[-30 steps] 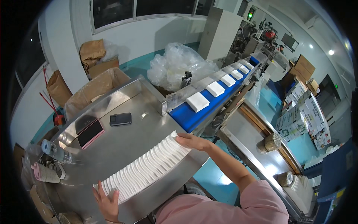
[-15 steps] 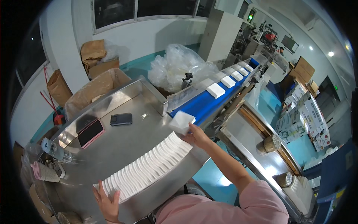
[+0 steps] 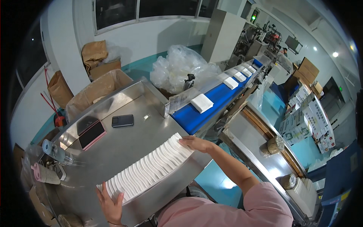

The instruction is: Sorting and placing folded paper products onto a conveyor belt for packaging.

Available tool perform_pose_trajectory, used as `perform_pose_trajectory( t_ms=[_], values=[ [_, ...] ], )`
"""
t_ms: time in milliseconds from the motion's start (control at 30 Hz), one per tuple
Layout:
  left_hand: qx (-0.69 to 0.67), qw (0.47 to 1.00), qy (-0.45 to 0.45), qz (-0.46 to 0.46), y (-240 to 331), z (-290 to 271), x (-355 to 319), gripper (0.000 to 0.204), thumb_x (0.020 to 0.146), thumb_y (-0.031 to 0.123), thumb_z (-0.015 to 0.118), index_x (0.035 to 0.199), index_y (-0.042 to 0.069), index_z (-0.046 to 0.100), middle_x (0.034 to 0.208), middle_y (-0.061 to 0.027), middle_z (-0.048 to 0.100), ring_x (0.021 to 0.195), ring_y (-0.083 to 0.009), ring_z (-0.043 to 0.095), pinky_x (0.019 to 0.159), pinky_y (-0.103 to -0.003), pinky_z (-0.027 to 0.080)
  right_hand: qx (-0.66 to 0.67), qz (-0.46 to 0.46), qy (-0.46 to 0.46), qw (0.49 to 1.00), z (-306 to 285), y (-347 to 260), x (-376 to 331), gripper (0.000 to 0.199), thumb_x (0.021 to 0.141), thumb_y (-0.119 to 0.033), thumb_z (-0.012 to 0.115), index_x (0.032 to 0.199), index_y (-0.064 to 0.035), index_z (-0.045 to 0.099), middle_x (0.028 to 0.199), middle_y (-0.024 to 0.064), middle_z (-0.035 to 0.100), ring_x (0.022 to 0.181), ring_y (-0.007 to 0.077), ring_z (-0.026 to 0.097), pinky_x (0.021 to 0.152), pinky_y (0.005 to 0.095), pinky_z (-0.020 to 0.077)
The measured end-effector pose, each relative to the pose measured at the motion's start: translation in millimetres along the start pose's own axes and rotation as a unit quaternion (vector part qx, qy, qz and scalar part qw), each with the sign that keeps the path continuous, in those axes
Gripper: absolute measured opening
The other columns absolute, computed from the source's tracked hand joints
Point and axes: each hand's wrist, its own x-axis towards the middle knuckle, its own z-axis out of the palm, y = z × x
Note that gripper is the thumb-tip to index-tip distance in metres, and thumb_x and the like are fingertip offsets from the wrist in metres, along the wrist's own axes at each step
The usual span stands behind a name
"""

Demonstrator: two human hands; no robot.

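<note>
A long row of white folded tissue stacks (image 3: 147, 166) stands on edge, packed side by side, on the steel table (image 3: 151, 113). At its near left end my left hand (image 3: 110, 206) rests with thumb and fingers spread around the end, bracing it. At the far right end my right hand (image 3: 195, 143) is closed on the last stack, its fingertips against the top; part of that stack is hidden by the hand. Beyond it, a loose white stack (image 3: 202, 103) lies on the blue conveyor belt (image 3: 196, 119), with several more behind it.
A black phone (image 3: 123, 120), a pink-edged tablet (image 3: 92, 135), a clear bottle (image 3: 56, 152) and a pink-lidded cup (image 3: 45, 174) stand on the table's left. A raised steel rim (image 3: 155, 99) borders its back. A second steel bench (image 3: 261, 143) lies right, with wrapped rolls.
My right hand has brought the white stack from beside the belt down to the row's far end. The stacks on the belt have moved closer. My left hand stays at the near end.
</note>
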Motion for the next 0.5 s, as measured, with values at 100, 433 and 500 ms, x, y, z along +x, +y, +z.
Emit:
perform_pose_trajectory(
  t_ms=[100, 433, 500],
  values=[
    [0.003, 1.0, 0.001, -0.002, -0.7, 0.2, -0.6, 0.078, 0.071, 0.032, 0.07, 0.135, 0.009, 0.031, 0.137, -0.0311, 0.023, 0.127, -0.0452, 0.024, 0.101, -0.046, 0.027, 0.013, -0.022, -0.039, 0.999, 1.3, -6.9, -5.7, 0.057, 0.09, -0.032, 0.05, 0.131, 0.0036, 0.036, 0.125, 0.0094, 0.047, 0.111, 0.0172, 0.045, 0.094, 0.0281, 0.0349],
    [0.001, 1.0, -0.007, 0.005, 6.1, -1.8, -2.7, 0.077, 0.07, 0.029, 0.07, 0.135, 0.011, 0.032, 0.138, -0.0296, 0.022, 0.127, -0.0441, 0.024, 0.101, -0.045, 0.028, 0.358, -0.028, 0.116, 0.926, -9.3, -1.4, 1.5, 0.057, 0.089, -0.032, 0.054, 0.129, 0.0037, 0.036, 0.121, 0.0089, 0.048, 0.105, 0.0163, 0.05, 0.09, 0.0272, 0.0382],
    [-0.001, 1.0, -0.012, 0.007, 13.1, -4.5, -2.8, 0.075, 0.072, 0.026, 0.069, 0.135, 0.009, 0.031, 0.138, -0.0298, 0.023, 0.128, -0.0428, 0.024, 0.102, -0.043, 0.027, 0.168, -0.106, 0.063, 0.978, 3.6, 0.4, -10.1, 0.054, 0.089, -0.034, 0.053, 0.126, 0.0035, 0.04, 0.12, 0.0099, 0.049, 0.103, 0.0151, 0.05, 0.087, 0.0267, 0.0399]
  ],
)
